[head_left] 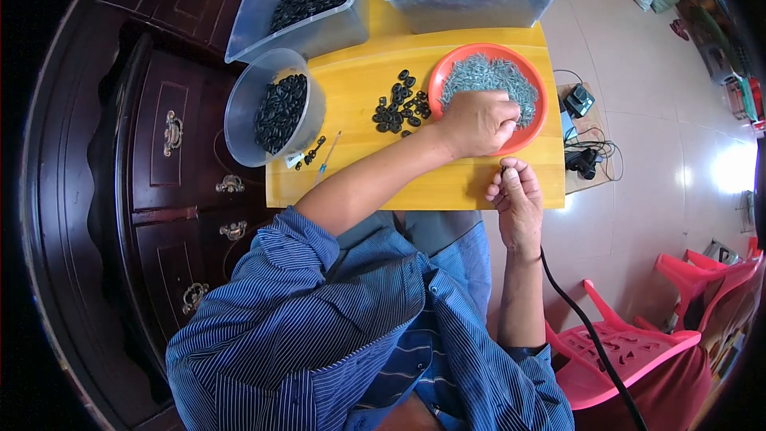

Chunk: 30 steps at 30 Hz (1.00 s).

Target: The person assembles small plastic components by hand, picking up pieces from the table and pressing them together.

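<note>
My left arm reaches across the yellow table, and my left hand [480, 123] is over an orange round tray [539, 116]. Its fingers are curled down into a heap of thin silvery screw-like pieces [487, 76]; their tips are hidden. By the table's front right edge, just below the tray, my right hand [517, 195] pinches a small black part [504, 168] between thumb and fingers. Left of the tray lies a loose group of small black oval parts [395, 112], some with holes.
A clear round tub [239, 124] and two clear bins [335, 36] [471, 12] hold black parts. A thin screwdriver [323, 168] lies beside a short row of black parts [311, 153]. Dark drawers stand left. At right are a pink chair [630, 351], a black cable [590, 327] and floor devices [578, 101].
</note>
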Each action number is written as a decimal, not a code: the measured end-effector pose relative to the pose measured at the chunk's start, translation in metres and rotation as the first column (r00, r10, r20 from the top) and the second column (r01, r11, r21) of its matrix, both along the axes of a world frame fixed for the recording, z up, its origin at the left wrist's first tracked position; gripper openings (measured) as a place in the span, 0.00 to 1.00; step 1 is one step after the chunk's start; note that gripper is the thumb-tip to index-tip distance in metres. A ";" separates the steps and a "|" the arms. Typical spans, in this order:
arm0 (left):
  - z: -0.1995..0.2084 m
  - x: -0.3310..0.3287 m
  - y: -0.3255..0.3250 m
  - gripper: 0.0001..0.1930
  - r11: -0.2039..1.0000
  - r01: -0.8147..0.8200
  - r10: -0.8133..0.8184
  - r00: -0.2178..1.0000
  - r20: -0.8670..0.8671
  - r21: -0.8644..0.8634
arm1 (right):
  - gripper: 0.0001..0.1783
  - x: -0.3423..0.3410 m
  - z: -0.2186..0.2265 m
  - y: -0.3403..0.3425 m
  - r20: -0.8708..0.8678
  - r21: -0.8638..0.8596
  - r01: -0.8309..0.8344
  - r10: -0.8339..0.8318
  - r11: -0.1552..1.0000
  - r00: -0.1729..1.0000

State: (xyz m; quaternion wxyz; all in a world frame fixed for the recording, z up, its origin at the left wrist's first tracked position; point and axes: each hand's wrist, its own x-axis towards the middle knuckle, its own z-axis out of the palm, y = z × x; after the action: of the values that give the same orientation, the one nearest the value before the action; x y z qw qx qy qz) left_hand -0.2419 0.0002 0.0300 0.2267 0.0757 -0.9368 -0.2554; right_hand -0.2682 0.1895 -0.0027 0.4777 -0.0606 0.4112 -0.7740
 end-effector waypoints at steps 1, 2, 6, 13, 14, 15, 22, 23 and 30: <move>0.001 0.001 0.000 0.04 1.000 -0.003 0.003 1.000 -0.001 -0.001 | 0.09 0.000 0.000 0.000 0.007 0.015 0.003 -0.003 1.000 1.000; 0.003 0.002 0.000 0.04 0.998 -0.018 0.020 0.999 -0.034 0.058 | 0.09 0.000 0.000 -0.001 0.014 0.030 0.006 -0.006 1.000 1.000; 0.004 0.005 -0.002 0.04 0.990 -0.028 0.041 0.995 -0.090 0.138 | 0.09 0.001 0.001 -0.002 0.007 0.020 0.004 -0.004 1.000 1.000; 0.002 0.014 -0.009 0.01 0.901 -0.033 0.074 0.994 -0.078 0.433 | 0.07 0.004 0.003 -0.003 -0.018 0.050 0.045 -0.044 0.998 0.999; 0.002 0.017 -0.010 0.02 0.841 -0.031 0.082 0.994 -0.070 0.540 | 0.07 0.006 0.005 -0.004 -0.024 0.057 0.053 -0.052 0.997 0.998; 0.002 0.019 -0.010 0.03 0.769 -0.027 0.088 0.994 -0.063 0.638 | 0.07 0.006 0.007 -0.004 -0.027 0.056 0.052 -0.050 0.997 0.998; 0.015 0.048 -0.003 0.04 0.451 0.000 0.031 0.999 -0.016 0.893 | 0.07 0.017 0.017 -0.017 -0.049 0.037 0.025 -0.023 0.999 0.999; 0.014 0.054 -0.001 0.04 0.395 0.021 -0.012 1.000 -0.018 0.919 | 0.07 0.020 0.018 -0.019 -0.052 0.021 0.022 -0.021 1.000 0.998; 0.012 0.094 0.012 0.04 0.355 0.106 -0.042 0.994 -0.097 0.929 | 0.08 0.037 0.024 -0.034 -0.094 -0.002 -0.043 0.042 0.999 0.995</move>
State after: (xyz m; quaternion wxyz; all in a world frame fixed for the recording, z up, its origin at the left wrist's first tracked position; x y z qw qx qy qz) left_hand -0.1479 0.0119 0.0415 0.1587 0.1416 -0.6229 -0.7529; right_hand -0.2314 0.1557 0.0209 0.4741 -0.1067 0.4302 -0.7607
